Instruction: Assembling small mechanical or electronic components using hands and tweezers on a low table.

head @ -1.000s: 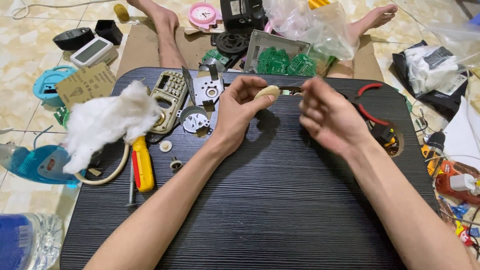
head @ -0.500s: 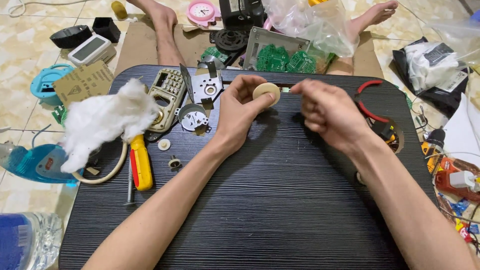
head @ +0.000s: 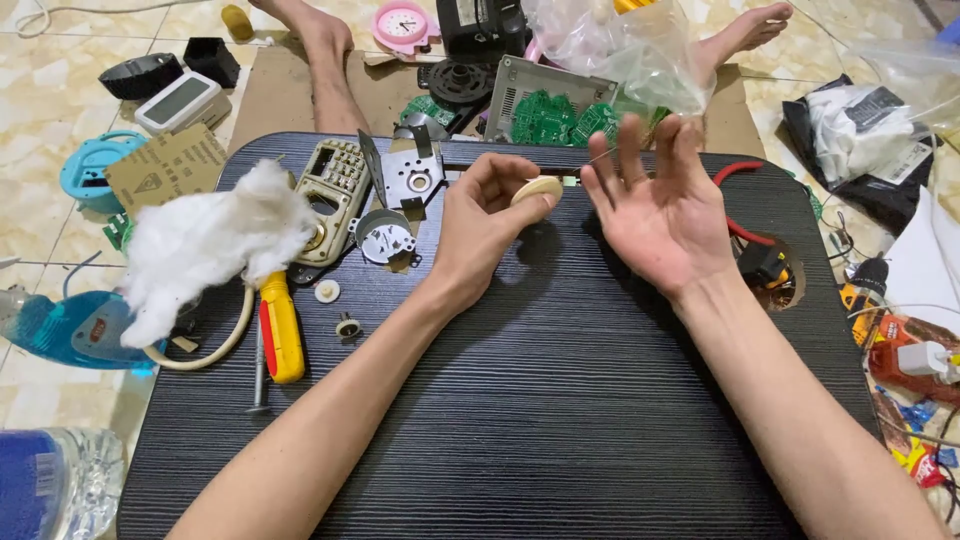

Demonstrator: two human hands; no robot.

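My left hand (head: 485, 225) pinches a small cream-coloured round part (head: 537, 189) between thumb and fingers, above the far middle of the black ribbed table (head: 560, 400). A thin metal pin pokes out from the part toward the right. My right hand (head: 655, 205) is held up beside it, palm toward me, fingers spread, holding nothing. The two hands are a little apart.
On the table's left lie a wad of white cotton (head: 205, 240), a yellow-handled screwdriver (head: 282, 325), a beige device shell (head: 335, 190), metal brackets, a small round motor (head: 385, 238) and loose gears. Red-handled pliers (head: 745, 235) lie at the right. Green circuit boards (head: 560, 115), a pink clock and bare feet lie beyond.
My right hand has let go near the round part and opened, fingers spread, palm up. My left hand keeps holding the part in about the same place.
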